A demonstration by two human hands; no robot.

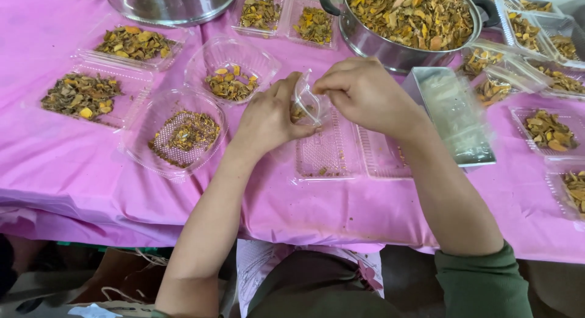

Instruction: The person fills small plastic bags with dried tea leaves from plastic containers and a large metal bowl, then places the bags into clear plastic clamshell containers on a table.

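Above the open clear clamshell tray (326, 153), left hand (267, 120) and right hand (365, 92) pinch a small clear plastic bag (306, 103), its long axis upright, mouth upward.

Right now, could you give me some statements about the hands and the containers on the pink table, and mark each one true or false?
1. Both hands hold a small clear plastic bag between them. True.
2. The large steel pot with dried yellow-brown pieces is empty. False: it is filled almost to its rim.
3. The left hand and the right hand work above an open clear plastic clamshell tray. True.
4. The table is covered with a green cloth. False: the pink tablecloth covers it.
5. The round clear plastic tray left of the hands holds dried pieces. True.
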